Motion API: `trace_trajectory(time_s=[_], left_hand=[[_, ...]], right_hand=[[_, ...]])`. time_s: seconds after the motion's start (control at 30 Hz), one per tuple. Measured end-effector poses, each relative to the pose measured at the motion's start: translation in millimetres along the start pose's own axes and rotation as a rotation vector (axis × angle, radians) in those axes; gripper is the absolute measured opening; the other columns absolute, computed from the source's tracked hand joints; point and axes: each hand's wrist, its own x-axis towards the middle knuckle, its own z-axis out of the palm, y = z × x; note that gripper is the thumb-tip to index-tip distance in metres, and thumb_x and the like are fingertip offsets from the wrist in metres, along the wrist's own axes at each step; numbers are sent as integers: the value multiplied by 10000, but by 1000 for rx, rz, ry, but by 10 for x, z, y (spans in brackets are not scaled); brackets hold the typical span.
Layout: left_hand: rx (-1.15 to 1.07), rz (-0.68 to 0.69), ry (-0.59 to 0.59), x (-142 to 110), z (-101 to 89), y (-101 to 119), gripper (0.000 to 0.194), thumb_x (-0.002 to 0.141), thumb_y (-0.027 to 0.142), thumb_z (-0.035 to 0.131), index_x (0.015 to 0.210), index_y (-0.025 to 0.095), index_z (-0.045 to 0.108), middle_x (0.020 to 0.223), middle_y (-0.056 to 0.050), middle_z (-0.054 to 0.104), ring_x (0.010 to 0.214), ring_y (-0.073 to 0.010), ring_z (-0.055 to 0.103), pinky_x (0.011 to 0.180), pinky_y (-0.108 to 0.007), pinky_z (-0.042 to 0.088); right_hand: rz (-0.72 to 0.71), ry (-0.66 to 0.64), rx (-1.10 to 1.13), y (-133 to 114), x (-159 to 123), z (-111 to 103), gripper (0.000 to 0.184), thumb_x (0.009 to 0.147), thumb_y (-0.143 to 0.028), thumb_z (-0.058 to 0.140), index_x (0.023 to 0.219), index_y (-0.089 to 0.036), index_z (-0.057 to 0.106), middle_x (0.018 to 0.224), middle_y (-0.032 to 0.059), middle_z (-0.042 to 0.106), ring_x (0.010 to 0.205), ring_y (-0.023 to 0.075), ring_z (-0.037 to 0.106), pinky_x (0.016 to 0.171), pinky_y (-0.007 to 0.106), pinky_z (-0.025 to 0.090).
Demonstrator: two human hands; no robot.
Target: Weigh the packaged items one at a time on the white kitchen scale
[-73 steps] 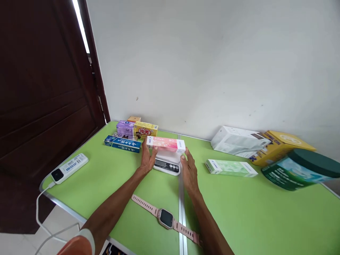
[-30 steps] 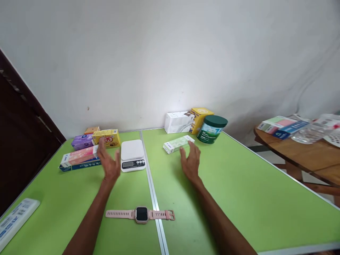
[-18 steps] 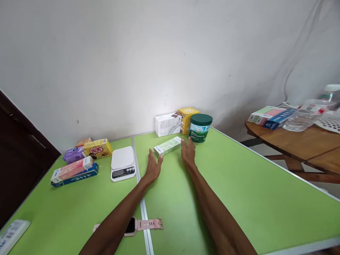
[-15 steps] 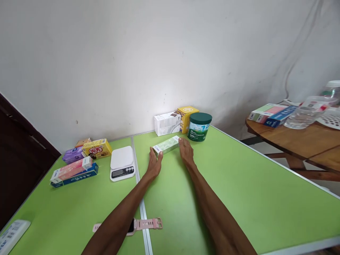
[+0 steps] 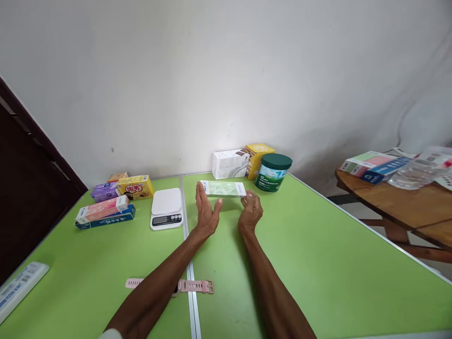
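Observation:
A slim green-and-white carton [image 5: 224, 189], perhaps a toothpaste box, spans the gap between my two hands. My left hand [image 5: 207, 212] grips its left end, the fingers up along that end and the thumb apart on the near side. At the right end, my right hand [image 5: 251, 211] has its curled fingers on the corner. A shadow beneath suggests the carton is slightly off the table. Behind it stand a white box [image 5: 230, 165], a yellow box [image 5: 259, 160] and a green-lidded tub [image 5: 273, 173].
Left of my hands sits a white kitchen scale [image 5: 167, 208]. Beyond it are a pink carton [image 5: 102, 209] on a blue carton [image 5: 113, 220], a yellow snack box [image 5: 136, 188] and a purple pack [image 5: 105, 193]. A pink-strapped watch [image 5: 196, 286] lies partly under my left forearm.
The carton has turned to lie nearly straight across and seems raised from the table. My right hand has shifted to its near right corner. The camera view has shifted slightly.

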Motion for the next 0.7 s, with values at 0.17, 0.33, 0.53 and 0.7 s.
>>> trace_trajectory(time_s=[0.17,0.33,0.53,0.7], left_hand=[[109,39,184,-28,-736,-94,953,995,671,443,1711,203,24,1808,-126,73,1680,-281,-6,1362,-485,14],[125,-66,320,-130,-1449,-469,1021,948,781,424,1709,187,92,1796,-159,115,1668,-341,102,1352,-525,116],[134,-104,362,-175,-1716,-802,1008,953,785,415,1702,166,150,1768,-186,213,1660,-338,146,1350,-520,122],[98,-177,341,-205,-1743,-997,983,960,774,430,1698,179,172,1760,-188,242,1652,-330,191,1351,-520,129]], right_hand=[[-35,-104,129,-442,-431,390,583,994,-596,462,1352,-186,670,1365,152,709,1246,302,671,1096,493,519],[-69,-375,161,-660,-859,747,621,1000,-597,512,1428,-164,635,1442,180,677,1322,330,656,1138,503,507],[-51,-479,143,-512,-1083,935,687,992,-647,525,1447,-140,615,1428,196,685,1309,347,675,1145,543,503],[-39,-541,104,-412,-1094,926,703,983,-668,544,1464,-159,611,1391,179,713,1311,343,676,1154,536,496]])
